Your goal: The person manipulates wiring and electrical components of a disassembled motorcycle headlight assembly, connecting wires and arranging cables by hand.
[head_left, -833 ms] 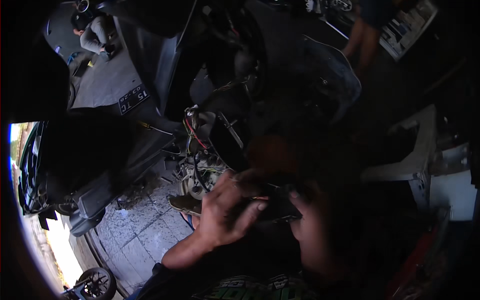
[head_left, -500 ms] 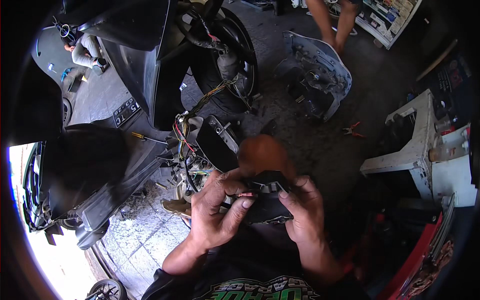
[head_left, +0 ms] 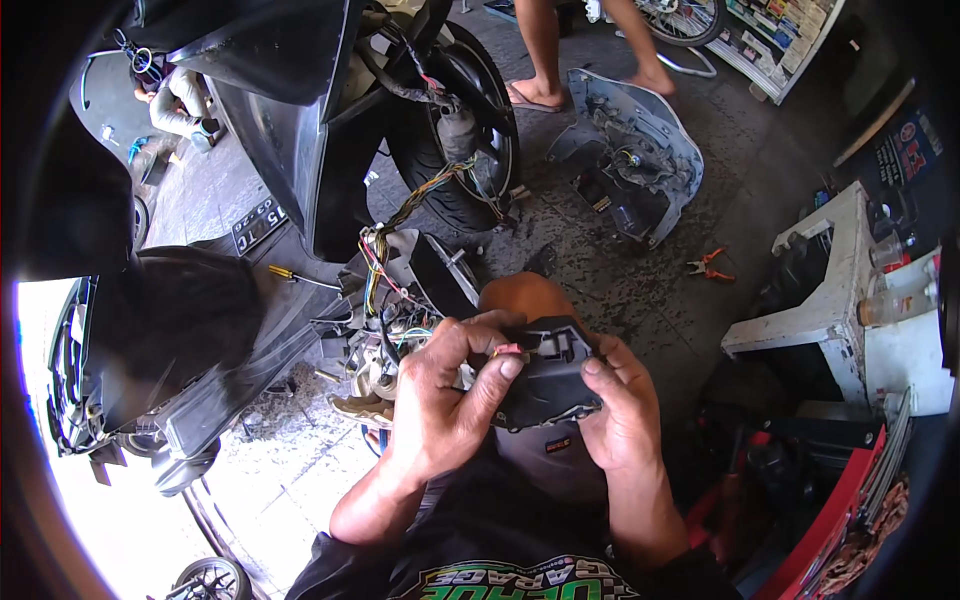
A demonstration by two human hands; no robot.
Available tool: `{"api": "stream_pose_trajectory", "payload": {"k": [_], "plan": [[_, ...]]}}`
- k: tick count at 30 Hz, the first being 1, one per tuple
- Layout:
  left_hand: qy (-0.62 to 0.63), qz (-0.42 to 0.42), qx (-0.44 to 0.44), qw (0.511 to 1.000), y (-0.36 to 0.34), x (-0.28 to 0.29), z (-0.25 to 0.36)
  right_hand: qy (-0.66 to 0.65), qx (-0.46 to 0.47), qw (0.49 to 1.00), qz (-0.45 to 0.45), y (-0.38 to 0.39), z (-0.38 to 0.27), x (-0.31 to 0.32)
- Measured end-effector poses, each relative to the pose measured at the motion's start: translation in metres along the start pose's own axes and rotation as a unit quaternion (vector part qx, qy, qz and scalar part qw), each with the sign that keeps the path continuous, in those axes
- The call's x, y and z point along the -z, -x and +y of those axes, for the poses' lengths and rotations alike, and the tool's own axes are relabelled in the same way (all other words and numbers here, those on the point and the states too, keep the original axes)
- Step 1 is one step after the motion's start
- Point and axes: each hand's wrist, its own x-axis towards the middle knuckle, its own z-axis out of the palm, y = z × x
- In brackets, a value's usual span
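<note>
A black plastic housing [head_left: 545, 383] with a slotted socket on its upper face is in front of me, above my lap. My right hand [head_left: 622, 405] grips its right edge, thumb on top and fingers curled around the side. Between the thumb and forefinger of my left hand [head_left: 447, 395], a small red piece [head_left: 510, 350], which looks like a connector, is pinched close to the socket. Whether the red piece touches the socket, I cannot tell. The other left fingers are partly hidden behind the housing.
Ahead, colourful wires [head_left: 425, 197] hang from a motorbike beside its wheel [head_left: 460, 130]. A grey fairing [head_left: 675, 130] lies near a person's bare legs [head_left: 540, 50]. Orange-handled pliers [head_left: 712, 265] and a yellow-handled screwdriver [head_left: 290, 273] lie around; a white stool [head_left: 835, 290] stands right.
Both hands and the housing have shifted slightly right, and more of the housing's top shows. At the back, the other person's legs have moved left and stepped apart.
</note>
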Motion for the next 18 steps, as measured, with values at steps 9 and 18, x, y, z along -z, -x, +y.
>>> {"api": "stream_pose_trajectory", "payload": {"k": [9, 18], "plan": [[-0.035, -0.031, -0.088, 0.995, -0.01, 0.0, -0.006, 0.049, 0.019, 0.998, 0.019, -0.019, -0.006, 0.011], [-0.061, -0.095, -0.057, 0.992, -0.034, -0.003, 0.016, 0.333, 0.259, 0.895, 0.145, -0.023, 0.001, 0.002]]}}
